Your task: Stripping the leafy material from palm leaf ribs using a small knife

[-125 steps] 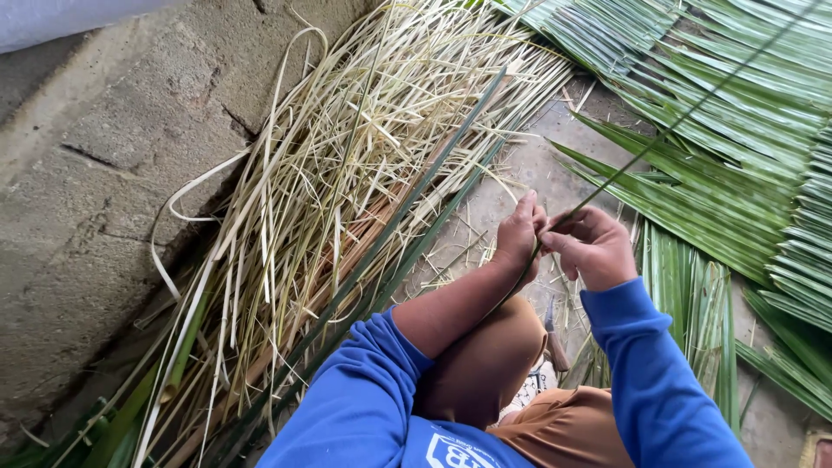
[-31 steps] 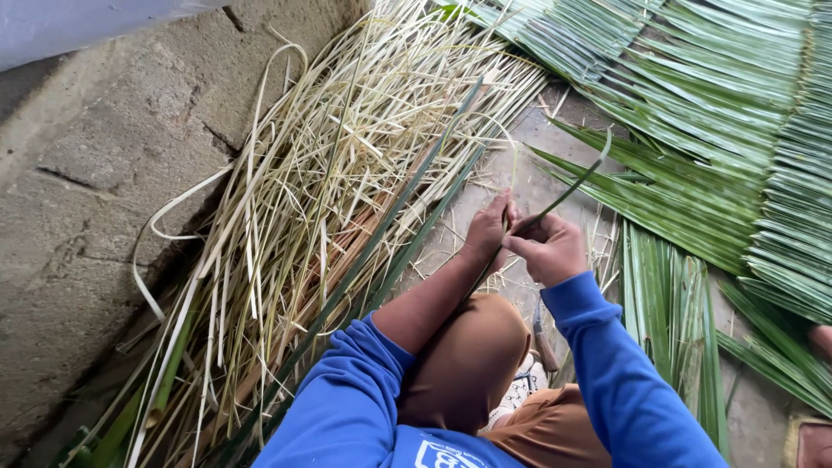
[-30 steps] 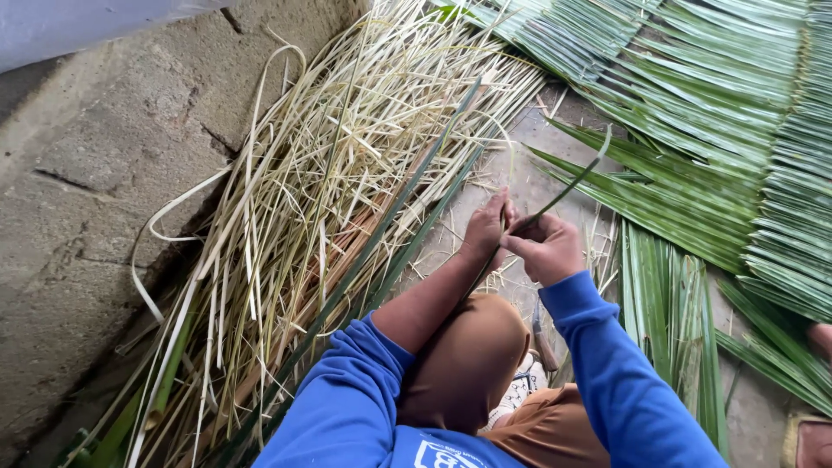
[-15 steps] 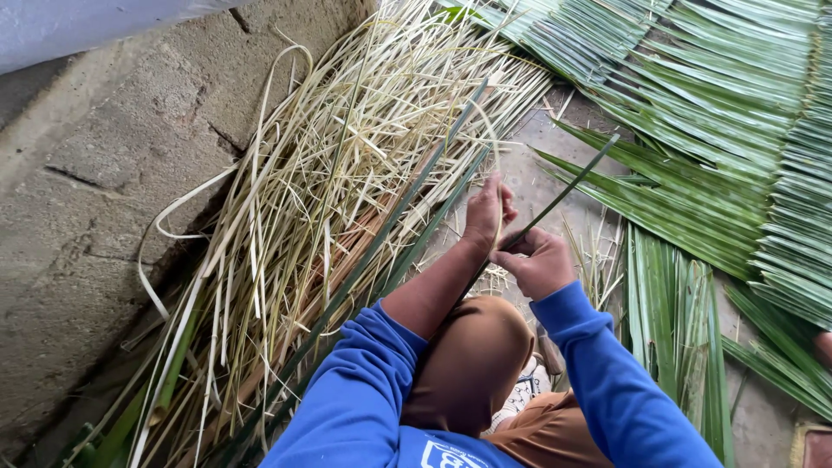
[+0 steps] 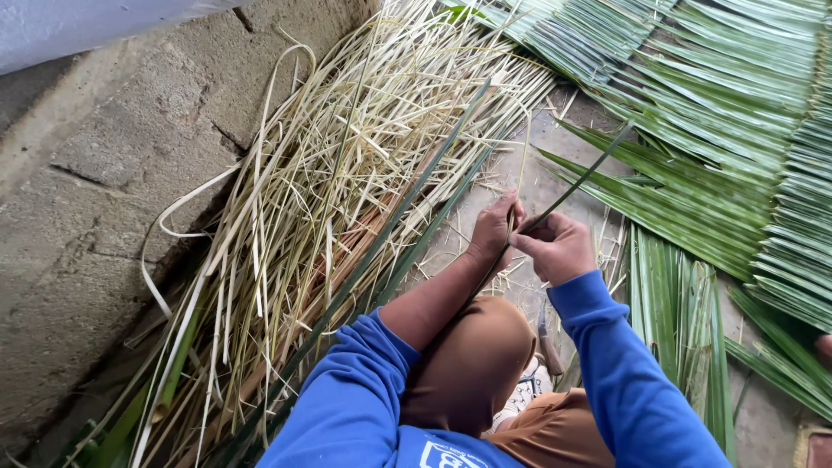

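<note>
Palm-leaf strip (image 5: 579,178): running up-right from both hands; left hand (image 5: 494,230) and right hand (image 5: 559,247) are pinching its near end.

A white logo patch (image 5: 451,453) sits on the blue shirt at the bottom edge, partly cut off. No packages, signs or screens show anywhere in the view.

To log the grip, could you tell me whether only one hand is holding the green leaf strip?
No, both the left hand and right hand pinch the green leaf strip.
</note>
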